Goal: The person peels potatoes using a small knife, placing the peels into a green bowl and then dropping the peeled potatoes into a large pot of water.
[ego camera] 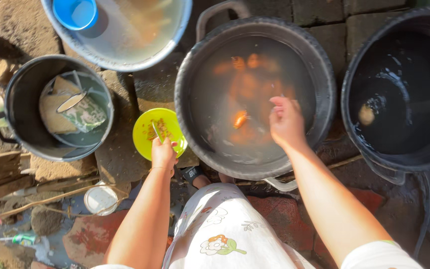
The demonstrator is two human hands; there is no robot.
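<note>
My left hand (163, 153) grips the near rim of a yellow-green plate (149, 123) that holds food scraps and a spoon. The plate sits on the ground beside a large black tub (324, 84) of cloudy water with orange items submerged in it. My right hand (285, 122) hovers over the tub's water with fingers pinched together; I cannot see anything held in them. An orange piece (240, 118) floats just left of that hand.
A black bucket (18, 94) at left holds plastic wrappers and a spoon. A grey basin (175, 30) with a blue cup (75, 12) sits at the top. Another black tub (399, 89) of dark water stands at right. A white lid (99, 199) lies on the ground.
</note>
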